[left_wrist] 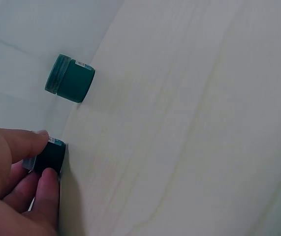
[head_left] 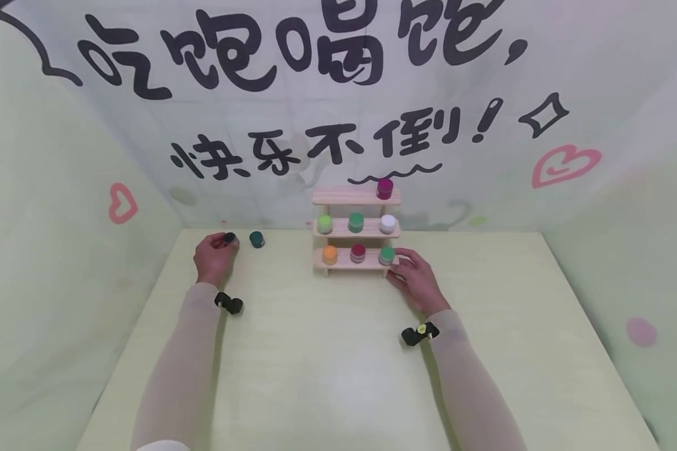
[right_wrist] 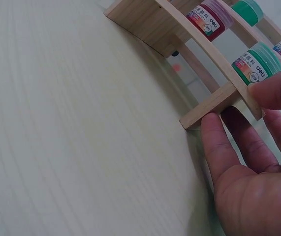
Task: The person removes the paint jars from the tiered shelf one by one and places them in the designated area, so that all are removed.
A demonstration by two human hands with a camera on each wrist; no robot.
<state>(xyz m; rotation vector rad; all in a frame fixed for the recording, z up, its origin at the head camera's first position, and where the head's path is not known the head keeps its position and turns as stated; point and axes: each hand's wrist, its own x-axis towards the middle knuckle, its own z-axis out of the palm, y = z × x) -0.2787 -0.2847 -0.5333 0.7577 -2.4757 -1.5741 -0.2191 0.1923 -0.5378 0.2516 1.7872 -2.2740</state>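
Observation:
My left hand point(head_left: 214, 262) pinches a dark paint jar point(left_wrist: 50, 156) between thumb and fingers at the table's back left. Just to its right stands a teal paint jar point(head_left: 257, 239), which nothing touches. A three-tier wooden rack point(head_left: 346, 196) stands at the back middle. My right hand point(head_left: 417, 282) grips the right end of its bottom shelf, thumb on the shelf edge beside a green paint jar point(right_wrist: 256, 64) and fingers underneath. Left of that jar, the same shelf bears a dark red jar point(head_left: 358, 253) and an orange jar point(head_left: 330, 254).
On the middle shelf sit a light green jar point(head_left: 324, 224), a green jar point(head_left: 356, 222) and a white jar point(head_left: 388, 223). A magenta jar point(head_left: 385, 188) is at the top shelf's right end. Behind the pale table point(head_left: 327, 351) hangs a printed cloth point(head_left: 237, 113).

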